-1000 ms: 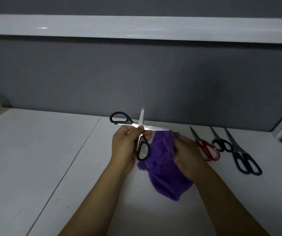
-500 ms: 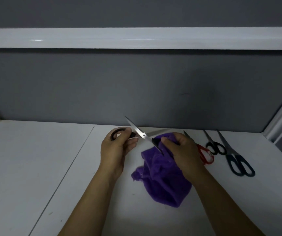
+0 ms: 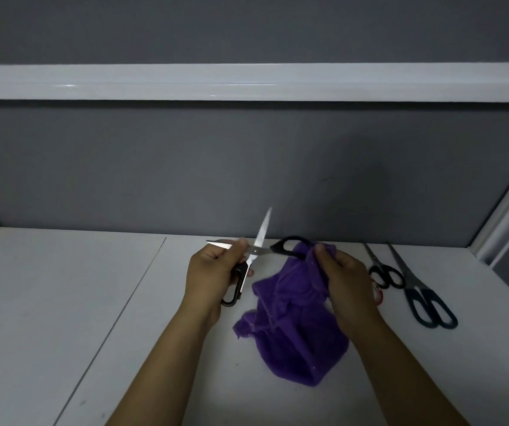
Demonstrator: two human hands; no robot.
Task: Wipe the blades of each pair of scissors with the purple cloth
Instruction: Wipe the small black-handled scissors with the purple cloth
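Note:
My left hand (image 3: pixel 213 272) grips a pair of black-handled scissors (image 3: pixel 258 245) spread wide open above the white table (image 3: pixel 62 287). One blade points up, the other sticks out to the left past my fingers. One handle loop hangs under my palm; the other reaches right against the purple cloth (image 3: pixel 296 321). My right hand (image 3: pixel 344 275) pinches the top edge of that cloth, which hangs down crumpled onto the table.
To the right lie small black-handled scissors (image 3: pixel 384 273) and larger dark blue-handled scissors (image 3: pixel 425 302), blades pointing away. A bit of red handle (image 3: pixel 378 295) peeks from behind my right wrist. A grey wall with a white rail stands behind; a seam crosses the table on the left.
The scissors have turned in my left hand: the blades now point up and left, and one handle loop has swung right to the cloth. My right hand still holds the cloth.

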